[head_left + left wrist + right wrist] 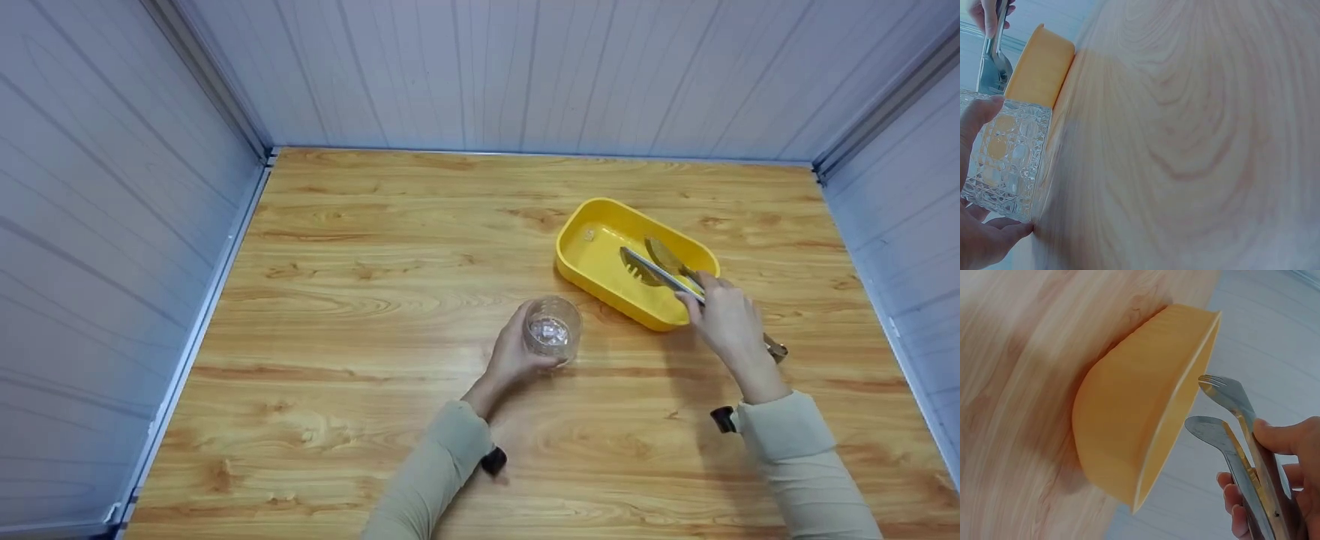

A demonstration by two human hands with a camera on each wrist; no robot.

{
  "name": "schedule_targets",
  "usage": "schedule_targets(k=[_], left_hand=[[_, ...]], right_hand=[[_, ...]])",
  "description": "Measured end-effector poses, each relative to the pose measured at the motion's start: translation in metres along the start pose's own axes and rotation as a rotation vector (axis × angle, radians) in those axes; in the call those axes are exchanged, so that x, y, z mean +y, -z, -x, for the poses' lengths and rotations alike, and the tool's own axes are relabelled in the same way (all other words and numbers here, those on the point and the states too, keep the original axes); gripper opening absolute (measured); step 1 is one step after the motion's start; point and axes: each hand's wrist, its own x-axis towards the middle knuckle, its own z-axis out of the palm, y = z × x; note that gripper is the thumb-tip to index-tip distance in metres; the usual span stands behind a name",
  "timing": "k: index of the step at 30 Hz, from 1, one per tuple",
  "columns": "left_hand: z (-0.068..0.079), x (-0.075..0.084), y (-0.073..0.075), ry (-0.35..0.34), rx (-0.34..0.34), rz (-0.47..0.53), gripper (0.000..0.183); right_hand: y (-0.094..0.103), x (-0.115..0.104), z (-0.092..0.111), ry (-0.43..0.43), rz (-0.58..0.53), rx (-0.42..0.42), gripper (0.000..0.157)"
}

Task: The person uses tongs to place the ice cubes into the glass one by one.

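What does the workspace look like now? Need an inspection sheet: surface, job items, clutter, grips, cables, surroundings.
Surface: wood-grain tabletop, light glare.
Tumbler: patterned glass tumbler, upright, clear pieces inside; ice or not, can't tell.
Tray: yellow tray, one small clear piece near its far left corner.
Tongs: metal fork-and-spoon tongs, tips apart over the tray.
Clutter: nothing seen.
Left grip: left grip holds the tumbler.
Right grip: right grip holds the tongs.
Cables: nothing seen.
Surroundings: pale panels left, back and right.
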Motion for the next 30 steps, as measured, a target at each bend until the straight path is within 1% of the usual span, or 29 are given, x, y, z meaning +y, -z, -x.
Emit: schedule_targets(k=[3, 7, 10, 14, 19, 25, 26, 30], left_hand=[[0.0, 0.0, 0.0, 0.004, 0.001, -0.01, 0.092], [0.0, 0.0, 0.0, 0.006, 0.003, -0.021, 0.092], [0.0, -0.001, -0.001, 0.005, 0.001, -0.011, 0.092], [0.0, -0.002, -0.001, 0.008, -0.005, -0.001, 0.092], [0.001, -0.001, 0.0, 0.013, -0.003, 0.004, 0.092], [0.0, -0.001, -0.001, -0.001, 0.002, -0.001, 0.091], [0.001, -0.001, -0.001, -0.006, 0.004, -0.008, 0.09], [0.004, 0.019, 0.005, -0.011, 0.002, 0.021, 0.087]], right_hand=[[-0.003, 0.004, -0.004, 0.005, 0.014, -0.013, 0.036], [-0.009, 0.008, -0.009, 0.028, 0.035, -0.008, 0.035], [-0.014, 0.012, -0.014, 0.049, 0.051, -0.005, 0.034], [-0.018, 0.016, -0.019, 0.055, 0.066, -0.012, 0.032], [-0.02, 0.018, -0.024, 0.039, 0.065, -0.058, 0.03], [-0.021, 0.021, -0.03, 0.019, 0.081, -0.121, 0.032], [-0.022, 0.021, -0.031, 0.016, 0.083, -0.13, 0.032], [-0.022, 0.023, -0.035, 0.009, 0.081, -0.153, 0.031]])
